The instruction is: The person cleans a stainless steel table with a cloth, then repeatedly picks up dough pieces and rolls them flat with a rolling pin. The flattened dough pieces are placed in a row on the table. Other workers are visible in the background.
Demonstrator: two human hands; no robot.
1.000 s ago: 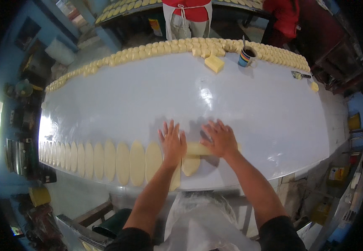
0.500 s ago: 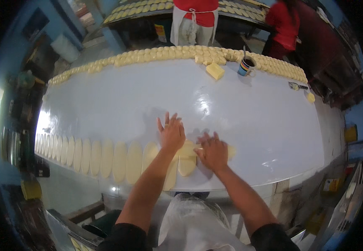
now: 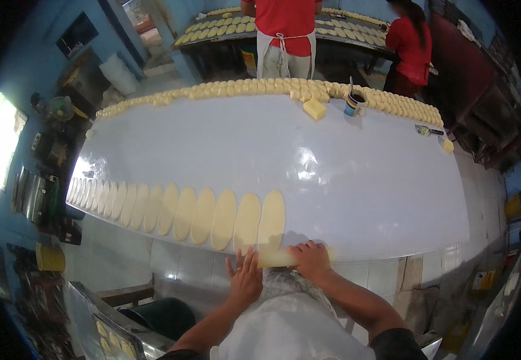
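Observation:
A pale rolling pin (image 3: 276, 258) lies crosswise at the near edge of the white table (image 3: 380, 192). My right hand (image 3: 310, 259) is closed over its right part, fingers curled on top. At its left end my left hand (image 3: 246, 276) rests against it with fingers stretched and spread. Just beyond the pin is the rightmost flattened oval of dough (image 3: 272, 219), its near end by the roller. Beside it, another long dough oval (image 3: 248, 219) reaches toward my left fingertips. Several more flat ovals (image 3: 201, 216) run in a row to the left.
Dough balls (image 3: 224, 89) line the far edge. Near them are a yellow block (image 3: 314, 110), a striped mug (image 3: 355, 104) with a spoon, a dark-handled scraper (image 3: 428, 130) and a small yellow lump (image 3: 448, 146). Two people in red (image 3: 286, 27) stand beyond, by another table of dough pieces.
Both hands have drawn back toward me with the rolling pin, from over the dough to the table's near edge. The rightmost oval now lies uncovered. The whole view has shifted upward.

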